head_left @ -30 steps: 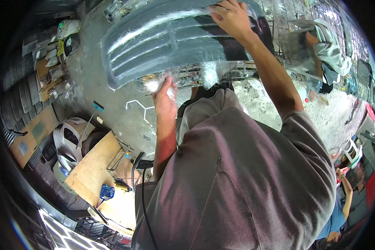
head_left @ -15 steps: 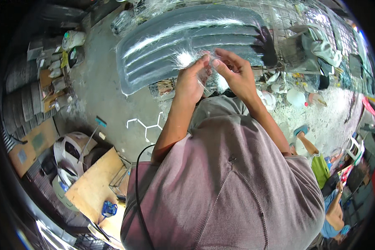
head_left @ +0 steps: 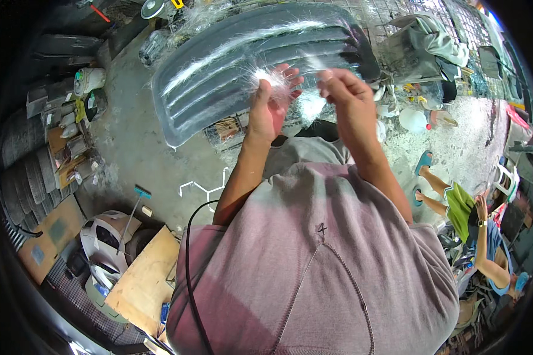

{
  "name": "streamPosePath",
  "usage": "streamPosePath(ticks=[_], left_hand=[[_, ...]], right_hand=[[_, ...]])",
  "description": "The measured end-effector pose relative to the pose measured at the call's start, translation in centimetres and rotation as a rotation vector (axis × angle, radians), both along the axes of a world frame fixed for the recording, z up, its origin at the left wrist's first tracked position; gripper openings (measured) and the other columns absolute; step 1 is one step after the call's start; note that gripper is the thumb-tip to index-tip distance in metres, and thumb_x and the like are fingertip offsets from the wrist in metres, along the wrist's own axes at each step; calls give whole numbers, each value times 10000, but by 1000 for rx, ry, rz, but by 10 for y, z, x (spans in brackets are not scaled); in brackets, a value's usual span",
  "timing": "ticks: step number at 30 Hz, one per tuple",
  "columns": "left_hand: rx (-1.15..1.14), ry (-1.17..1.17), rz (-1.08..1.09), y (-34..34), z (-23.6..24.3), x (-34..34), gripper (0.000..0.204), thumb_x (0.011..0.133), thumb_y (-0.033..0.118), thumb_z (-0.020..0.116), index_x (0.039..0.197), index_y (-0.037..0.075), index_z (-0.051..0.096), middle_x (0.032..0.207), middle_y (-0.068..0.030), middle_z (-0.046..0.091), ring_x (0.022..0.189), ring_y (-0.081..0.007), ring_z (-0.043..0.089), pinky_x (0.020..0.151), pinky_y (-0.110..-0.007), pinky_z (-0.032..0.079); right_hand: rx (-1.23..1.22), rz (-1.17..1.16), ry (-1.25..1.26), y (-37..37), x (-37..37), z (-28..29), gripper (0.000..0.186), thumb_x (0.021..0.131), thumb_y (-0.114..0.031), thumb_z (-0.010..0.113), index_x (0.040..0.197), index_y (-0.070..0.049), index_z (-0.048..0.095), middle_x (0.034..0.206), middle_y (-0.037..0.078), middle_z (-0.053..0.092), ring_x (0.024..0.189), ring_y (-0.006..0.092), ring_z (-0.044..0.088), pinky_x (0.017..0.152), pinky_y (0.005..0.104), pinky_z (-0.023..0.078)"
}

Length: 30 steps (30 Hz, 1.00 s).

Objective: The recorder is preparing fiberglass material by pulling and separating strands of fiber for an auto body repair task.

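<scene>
My left hand (head_left: 267, 112) is turned palm up, its curled fingers and thumb cradling a loose tuft of white fibres (head_left: 263, 81). To its right, my right hand (head_left: 354, 105) is closed in a pinch, slightly smeared by motion. A thin wisp of white fibres (head_left: 315, 61) sticks out beyond its fingertips. Both hands are above the near side of a dark grey ribbed panel (head_left: 219, 64), which has a long line of white strands along its far part and more in its grooves. A brighter white clump (head_left: 312, 106) lies below and between the hands.
Grey cloth (head_left: 438, 44) drapes over something right of the panel. A white round container (head_left: 413, 120) is on the floor. Another person (head_left: 485, 242) stands at right. Stacked dark panels (head_left: 29, 183), a bucket (head_left: 89, 81) and a wooden board (head_left: 142, 272) are at left.
My hands, formerly together at the fibre tuft, have moved apart. The right hand has drawn away rightward with a wisp, while the left keeps the tuft. The view has shifted slightly.
</scene>
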<state>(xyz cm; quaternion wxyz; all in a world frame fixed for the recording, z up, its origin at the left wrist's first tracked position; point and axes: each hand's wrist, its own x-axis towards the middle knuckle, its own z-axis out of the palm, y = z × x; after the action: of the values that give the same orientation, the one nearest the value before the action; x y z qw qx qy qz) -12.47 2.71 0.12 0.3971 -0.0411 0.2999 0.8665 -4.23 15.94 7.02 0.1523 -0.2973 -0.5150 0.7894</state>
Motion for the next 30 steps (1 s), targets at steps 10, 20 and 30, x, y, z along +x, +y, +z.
streamPosePath(ticks=[10,20,30], left_hand=[[-83,-212,156,5,21,-17,281,1026,308,380,904,83,498,1164,-224,612,1014,-292,608,791,-403,498],[-227,-238,192,8,32,-8,230,1017,268,427,880,89,473,766,-56,544,859,-271,624,808,-421,502],[-2,-208,276,-34,-16,-68,307,1018,307,422,814,96,515,655,-32,497,804,-256,617,890,-484,488]], right_hand=[[518,-31,-123,-27,-1,-22,231,864,-216,682,934,0,638,846,68,613,721,128,545,583,276,444],[359,262,-93,-43,-9,-47,250,930,-183,549,779,12,593,656,8,552,589,77,465,528,265,391],[323,97,31,-30,19,-37,219,982,-157,535,843,-4,607,726,3,559,647,67,492,608,218,396]])
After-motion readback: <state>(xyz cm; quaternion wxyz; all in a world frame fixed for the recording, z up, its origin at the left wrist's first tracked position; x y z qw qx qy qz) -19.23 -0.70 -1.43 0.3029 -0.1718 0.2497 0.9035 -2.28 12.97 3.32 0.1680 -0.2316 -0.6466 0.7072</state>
